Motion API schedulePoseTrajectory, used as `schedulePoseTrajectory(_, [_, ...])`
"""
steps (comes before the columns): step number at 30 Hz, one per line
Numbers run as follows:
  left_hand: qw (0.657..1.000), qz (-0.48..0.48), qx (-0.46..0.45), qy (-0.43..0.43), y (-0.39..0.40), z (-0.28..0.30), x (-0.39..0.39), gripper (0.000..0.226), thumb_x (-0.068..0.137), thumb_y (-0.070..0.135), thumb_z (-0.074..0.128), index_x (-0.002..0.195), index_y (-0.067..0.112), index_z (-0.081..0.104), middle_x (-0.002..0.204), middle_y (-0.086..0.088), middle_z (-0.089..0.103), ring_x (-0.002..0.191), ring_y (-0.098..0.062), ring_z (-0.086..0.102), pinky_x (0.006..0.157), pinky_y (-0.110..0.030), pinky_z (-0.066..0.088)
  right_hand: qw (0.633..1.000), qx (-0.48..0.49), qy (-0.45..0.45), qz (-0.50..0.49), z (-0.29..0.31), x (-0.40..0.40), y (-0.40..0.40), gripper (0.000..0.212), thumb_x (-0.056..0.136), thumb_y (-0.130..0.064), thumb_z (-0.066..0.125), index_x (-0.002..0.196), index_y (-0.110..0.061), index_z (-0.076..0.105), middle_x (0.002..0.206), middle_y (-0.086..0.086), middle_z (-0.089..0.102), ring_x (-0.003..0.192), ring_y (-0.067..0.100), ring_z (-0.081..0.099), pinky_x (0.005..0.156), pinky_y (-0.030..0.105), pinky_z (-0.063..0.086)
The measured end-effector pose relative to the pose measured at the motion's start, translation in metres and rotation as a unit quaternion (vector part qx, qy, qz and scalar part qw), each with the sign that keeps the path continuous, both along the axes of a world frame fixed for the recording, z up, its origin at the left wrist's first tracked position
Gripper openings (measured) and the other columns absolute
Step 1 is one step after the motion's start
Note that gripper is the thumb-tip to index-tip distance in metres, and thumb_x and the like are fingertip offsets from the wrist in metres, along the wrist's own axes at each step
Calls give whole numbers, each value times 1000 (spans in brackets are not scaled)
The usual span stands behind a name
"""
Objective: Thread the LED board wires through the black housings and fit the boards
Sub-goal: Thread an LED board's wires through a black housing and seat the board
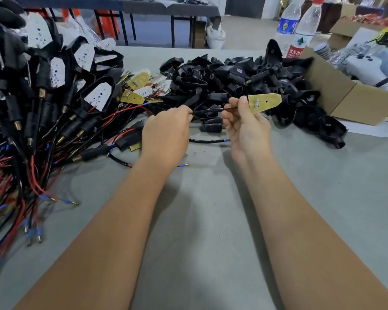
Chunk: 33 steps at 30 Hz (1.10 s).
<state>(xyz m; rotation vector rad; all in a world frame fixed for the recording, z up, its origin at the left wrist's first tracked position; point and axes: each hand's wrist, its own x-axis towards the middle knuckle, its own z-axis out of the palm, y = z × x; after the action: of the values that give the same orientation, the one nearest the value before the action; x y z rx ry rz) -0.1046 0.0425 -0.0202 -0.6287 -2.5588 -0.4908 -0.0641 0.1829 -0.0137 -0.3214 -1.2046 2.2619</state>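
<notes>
My right hand (244,126) pinches a yellow LED board (264,102) by its wide end, back side up, above the table. The board's thin wires (211,110) run left to my left hand (166,130), which pinches their far end. A heap of empty black housings (244,81) lies just behind both hands. One housing with a spring stem (211,126) rests on the table between my hands. Loose yellow and white boards (143,86) lie behind my left hand.
Finished housings with white boards and red, black and blue-tipped wires (43,108) are piled at the left. An open cardboard box (345,95) stands at the right, with two plastic bottles (300,34) behind it. A short black wire (208,141) lies on the grey tabletop (211,220).
</notes>
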Motion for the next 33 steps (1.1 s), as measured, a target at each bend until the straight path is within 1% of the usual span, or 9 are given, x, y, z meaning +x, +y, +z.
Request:
schedulePoseTrajectory(4, [1000,-8,2,-14,1,2,3,30,106,25,34,119,16,59,107,-6,68,100,-31,60,83,-44,43,999,0,-30,21,-3,-5,2,26,100,-23,53,88,-5,67,76,4,61,60,12,55,56,20,46])
schedulePoseTrajectory(8, [998,-38,46,-33,6,5,12,28,105,23,37,117,14,61,109,-7,67,101,-32,59,83,-46,45,997,25,-58,43,-5,-6,0,28,100,-26,53,87,-7,69,75,3,63,58,11,54,56,20,47])
schedulePoseTrajectory(12, [993,-61,92,-39,10,7,15,26,103,22,41,118,14,62,108,-6,67,101,-29,58,83,-45,45,995,13,-22,95,-3,-4,-5,28,100,-33,50,98,-12,69,71,1,62,60,9,58,62,21,52])
schedulePoseTrajectory(16, [989,-94,110,-35,6,9,12,26,102,15,43,117,5,61,110,-15,61,103,-34,54,89,-49,41,987,13,2,161,-3,-3,-15,13,97,-10,55,96,-4,67,74,2,68,65,8,65,67,18,55])
schedulePoseTrajectory(20, [999,-29,21,-27,-6,6,7,29,102,18,38,125,13,56,110,-11,64,103,-34,53,87,-48,41,986,-105,32,126,-1,-1,-6,17,99,-10,52,91,-3,64,79,6,69,69,11,68,68,20,56])
schedulePoseTrajectory(24, [996,-28,39,-74,-10,4,4,29,104,18,34,124,15,54,110,-8,61,101,-30,55,82,-47,46,963,-254,64,64,-1,4,12,19,98,-16,54,91,-1,64,75,10,71,68,13,70,64,22,58])
schedulePoseTrajectory(26, [997,-32,43,-57,-6,5,7,27,106,26,32,117,17,55,101,-4,59,93,-27,56,71,-40,42,954,-289,68,40,-1,5,19,18,98,-12,54,90,0,64,73,10,70,65,13,69,60,21,58])
schedulePoseTrajectory(30, [992,-51,91,-67,-3,2,12,21,100,35,40,96,22,55,66,6,54,68,-15,52,53,-32,28,952,-296,75,30,-1,7,29,11,95,0,55,92,4,65,74,13,70,63,13,68,59,20,57])
schedulePoseTrajectory(33, [988,-59,113,-89,-8,2,11,22,96,37,44,84,22,55,61,3,54,62,-11,49,51,-26,30,951,-299,75,14,0,9,35,9,94,1,57,93,5,65,76,13,69,59,12,67,56,18,56])
